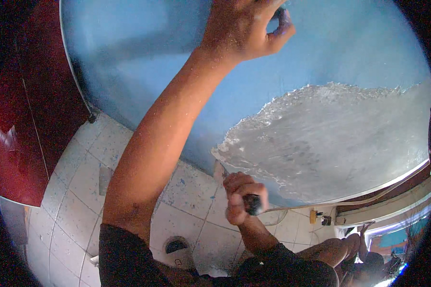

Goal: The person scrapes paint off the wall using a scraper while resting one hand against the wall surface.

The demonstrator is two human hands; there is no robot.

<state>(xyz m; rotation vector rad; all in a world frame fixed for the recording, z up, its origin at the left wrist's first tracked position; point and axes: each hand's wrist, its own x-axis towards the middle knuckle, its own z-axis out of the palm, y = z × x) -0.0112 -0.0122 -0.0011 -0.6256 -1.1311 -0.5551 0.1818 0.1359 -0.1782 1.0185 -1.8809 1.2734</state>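
Note:
A large blue-painted surface (143, 82) fills the upper view. Its paint is stripped from a broad grey patch (344, 143) with a ragged, flaking white edge. My right hand (245, 199) is wrapped around a tool with a black handle (252, 205), which looks like a scraper. Its pale blade (219, 171) points up at the lower left end of the patch; whether it touches the surface is unclear. My left hand (253, 28) is raised in front of the blue paint at the top edge. Its fingertips are cut off, and a dark spot inside its curl cannot be identified.
White floor tiles (186, 193) carry scattered blue flecks. A dark red panel (39, 89) stands at left. A pale cable (362, 203) runs along the surface's lower edge, near a yellow item (313, 216) with plugs. Bare legs (330, 247) show at lower right.

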